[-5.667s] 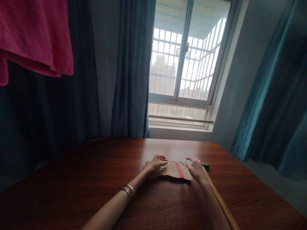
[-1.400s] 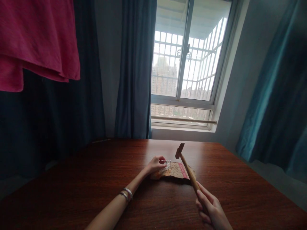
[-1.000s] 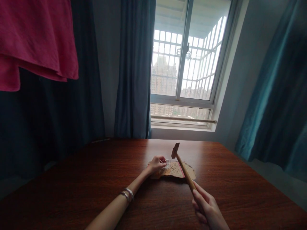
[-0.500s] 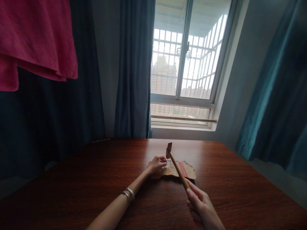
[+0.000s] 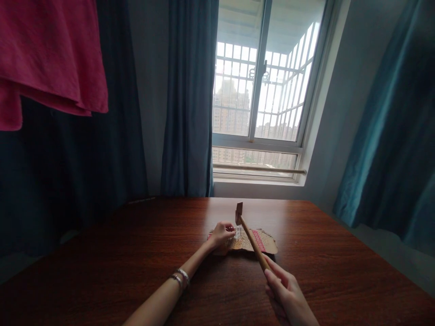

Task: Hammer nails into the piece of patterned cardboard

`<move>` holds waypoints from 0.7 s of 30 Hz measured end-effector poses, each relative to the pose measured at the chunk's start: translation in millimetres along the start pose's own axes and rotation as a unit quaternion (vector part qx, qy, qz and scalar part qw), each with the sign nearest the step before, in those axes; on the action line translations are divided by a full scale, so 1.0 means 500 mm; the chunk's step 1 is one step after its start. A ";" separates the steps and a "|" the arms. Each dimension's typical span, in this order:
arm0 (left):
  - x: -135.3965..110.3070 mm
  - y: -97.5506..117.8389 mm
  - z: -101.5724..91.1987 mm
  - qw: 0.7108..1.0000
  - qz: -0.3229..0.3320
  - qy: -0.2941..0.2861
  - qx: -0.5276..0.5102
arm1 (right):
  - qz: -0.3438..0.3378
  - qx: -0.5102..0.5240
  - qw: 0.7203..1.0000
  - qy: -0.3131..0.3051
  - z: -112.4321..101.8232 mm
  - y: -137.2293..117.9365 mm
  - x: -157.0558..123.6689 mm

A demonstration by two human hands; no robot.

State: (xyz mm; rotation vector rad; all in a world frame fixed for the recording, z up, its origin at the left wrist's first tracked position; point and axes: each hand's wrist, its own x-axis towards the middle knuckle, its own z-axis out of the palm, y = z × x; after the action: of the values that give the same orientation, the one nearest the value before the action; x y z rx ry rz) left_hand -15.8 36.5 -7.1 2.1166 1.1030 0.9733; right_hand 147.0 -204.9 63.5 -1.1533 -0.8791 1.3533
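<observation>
A tan, dotted piece of material (image 5: pixel 265 245) with a pink stripe lies on the wooden table (image 5: pixel 102 262). My left hand (image 5: pixel 220 234) is closed in a pinch on a small pronged metal tool (image 5: pixel 238 232) standing upright on that piece. My right hand (image 5: pixel 287 293) grips the long wooden handle of a hammer (image 5: pixel 251 242). The hammer's head (image 5: pixel 239 213) hangs just above the pronged tool. Silver bangles circle my left wrist.
The table reaches to a window (image 5: pixel 261 90) with blue curtains (image 5: pixel 188 99) on both sides. A pink cloth (image 5: pixel 47 54) hangs at the upper left. The floor shows past the table's right edge.
My right hand, empty beside the piece 5.7 s ago, now holds the hammer. Over the last second the hammer head swung left to hover above the pronged tool. My left hand stayed put.
</observation>
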 end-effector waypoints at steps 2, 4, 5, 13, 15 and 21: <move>-0.001 0.003 -0.002 1.000 0.002 0.000 0.001 | 0.006 0.001 1.000 -0.002 -0.001 0.005 0.002; -0.003 0.007 -0.003 1.000 0.002 -0.002 -0.005 | 0.000 0.003 1.000 -0.007 -0.002 0.010 0.005; -0.003 0.009 -0.004 1.000 0.000 -0.004 -0.009 | -0.004 0.005 1.000 -0.010 -0.002 0.013 0.007; -0.005 0.016 -0.003 1.000 -0.010 -0.002 -0.012 | -0.005 0.000 1.000 -0.005 -0.005 0.025 0.013; -0.005 0.014 -0.003 1.000 -0.008 0.002 -0.006 | -0.001 -0.012 1.000 -0.014 -0.007 0.027 0.013; -0.005 0.011 -0.001 1.000 -0.004 0.002 -0.003 | -0.002 -0.015 1.000 -0.005 -0.007 0.033 0.015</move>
State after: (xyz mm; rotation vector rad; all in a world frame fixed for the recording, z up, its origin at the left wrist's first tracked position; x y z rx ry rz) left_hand -14.8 31.6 -3.6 2.1042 1.1076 0.9776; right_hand 146.8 -199.8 45.8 -1.1688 -0.9102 1.3478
